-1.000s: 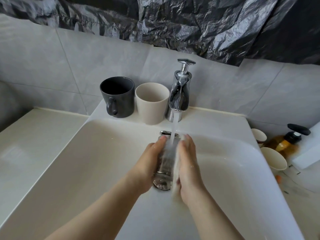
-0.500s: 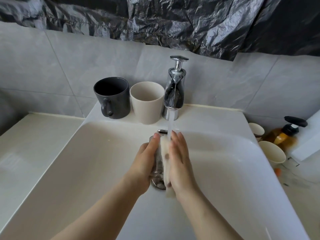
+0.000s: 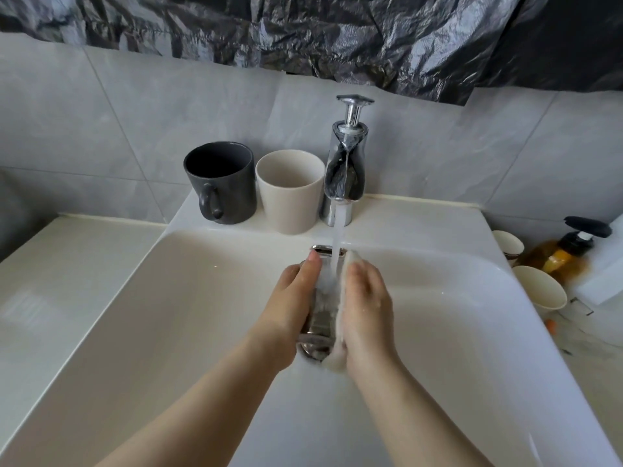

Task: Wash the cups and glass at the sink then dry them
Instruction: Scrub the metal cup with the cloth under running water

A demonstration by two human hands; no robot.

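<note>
**Glass [image 3: 323, 299] under running tap [image 3: 345, 170], mid-sink [image 3: 168, 315]; wash step judged in progress.**

The glass is held beneath the stream by the left grip [image 3: 290, 308], which is closed round its wall. A pale sponge [image 3: 338, 360] is pressed against the glass's right side by the right grip [image 3: 365, 308], fingers [image 3: 357, 278] straight, not curled. The glass is judged light, rigid, fragile and slick when wet; hold is best taken round the mid-wall, not the rim. A dark mug [image 3: 220, 183] and a cream cup [image 3: 290, 192] are seen on the far ledge, left of the tap.
</note>
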